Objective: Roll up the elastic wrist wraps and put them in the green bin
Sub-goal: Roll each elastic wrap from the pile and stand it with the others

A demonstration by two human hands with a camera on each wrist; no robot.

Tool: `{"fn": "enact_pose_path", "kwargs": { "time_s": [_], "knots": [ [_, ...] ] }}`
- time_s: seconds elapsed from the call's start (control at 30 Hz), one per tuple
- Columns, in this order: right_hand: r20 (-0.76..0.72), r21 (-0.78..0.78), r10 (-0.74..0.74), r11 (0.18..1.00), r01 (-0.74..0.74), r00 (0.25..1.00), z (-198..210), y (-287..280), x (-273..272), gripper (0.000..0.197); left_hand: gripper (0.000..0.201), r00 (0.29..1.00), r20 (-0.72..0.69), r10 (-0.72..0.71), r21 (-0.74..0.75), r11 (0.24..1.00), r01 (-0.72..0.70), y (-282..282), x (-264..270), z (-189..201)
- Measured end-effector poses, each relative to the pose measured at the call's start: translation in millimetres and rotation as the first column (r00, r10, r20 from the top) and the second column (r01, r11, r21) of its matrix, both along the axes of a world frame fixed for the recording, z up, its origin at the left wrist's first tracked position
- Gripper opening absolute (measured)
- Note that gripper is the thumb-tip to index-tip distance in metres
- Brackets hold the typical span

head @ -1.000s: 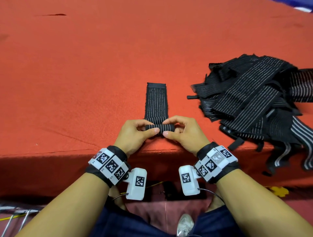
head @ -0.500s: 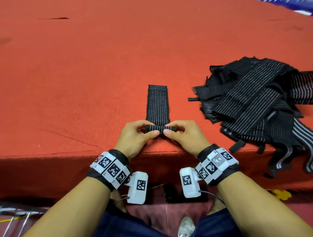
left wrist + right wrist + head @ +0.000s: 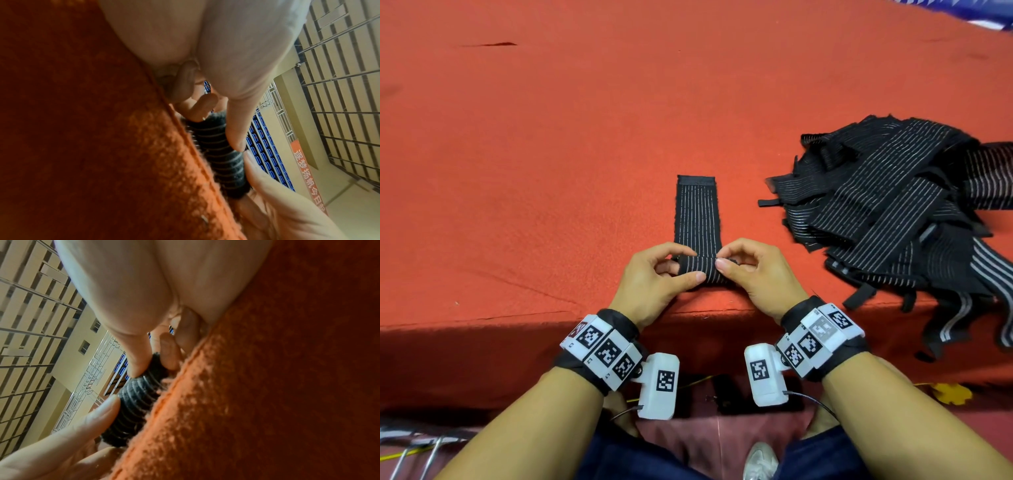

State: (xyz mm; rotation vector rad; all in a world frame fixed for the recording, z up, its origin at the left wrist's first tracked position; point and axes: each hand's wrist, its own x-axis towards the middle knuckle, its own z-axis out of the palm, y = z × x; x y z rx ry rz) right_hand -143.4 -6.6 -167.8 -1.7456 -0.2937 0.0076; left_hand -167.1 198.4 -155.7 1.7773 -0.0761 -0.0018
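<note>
The roll [image 3: 700,270] is fatter now than a second ago, and the flat part of the wrist wrap [image 3: 697,212] on the red bench [image 3: 551,154] is shorter. So the rolling is going well, but some strap is still left to roll. The left hand [image 3: 654,274] pinches one end of the roll with thumb and curled fingers. The right hand [image 3: 753,270] pinches the other end the same way. More wraps sit in a pile [image 3: 893,212] nearby. No green bin shows.

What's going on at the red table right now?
Left hand and right hand both pinch the wrap, rolled at its near end. Pile of wraps waits at right. No bin in view.
</note>
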Motion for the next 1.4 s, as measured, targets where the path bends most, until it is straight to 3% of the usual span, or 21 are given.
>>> {"fn": "enact_pose_path", "kwargs": {
  "time_s": [0.13,0.37,0.63,0.8,1.0,1.1,1.2,1.3,1.4],
  "knots": [
    [-0.002,0.049,-0.01,0.999,0.01,1.0,-1.4,0.6,-1.7,0.007,0.02,0.999,-0.025,0.021,-0.058,0.998,-0.023,-0.7,-0.3,-0.7],
    [-0.021,0.114,0.039,0.993,-0.036,0.999,3.8,-5.7,-8.3,0.031,0.013,1.0,-0.008,0.029,-0.126,0.992,-0.03,0.2,-2.7,-1.8],
    [-0.024,0.164,0.031,0.986,-0.027,0.999,0.0,-0.7,-7.5,0.022,0.014,0.999,0.041,-0.019,-0.137,0.99,0.024,5.9,-2.2,-5.2],
    [0.016,0.051,-0.014,0.999,0.013,1.0,-1.8,-2.0,-5.4,0.009,0.007,0.995,0.092,-0.029,-0.068,0.997,0.035,1.2,-2.6,-3.0],
    [0.103,0.022,-0.02,1.0,0.017,0.995,2.8,0.8,-7.4,0.011,0.012,0.999,0.026,-0.039,-0.077,0.996,0.041,-1.1,-2.4,-0.6],
    [0.058,-0.016,0.04,0.999,-0.039,0.998,5.4,-1.9,-10.0,0.021,0.012,0.999,-0.034,-0.031,-0.078,0.997,0.028,1.1,0.6,-4.2],
    [0.024,-0.034,0.04,0.999,-0.039,0.999,2.7,-1.8,-7.9,0.013,0.013,0.998,-0.045,-0.038,-0.065,0.997,0.035,2.9,1.0,-7.0],
    [0.014,-0.029,0.032,0.999,-0.031,0.999,0.7,1.3,-6.4,0.008,0.003,0.999,-0.003,-0.047,-0.06,0.997,0.046,3.6,-0.8,-4.3],
    [0.028,-0.03,0.035,0.999,-0.034,0.999,-1.2,2.9,-4.4,0.019,0.014,0.998,0.054,-0.024,0.017,1.0,0.023,4.3,-0.6,-5.5]
  ]
}}
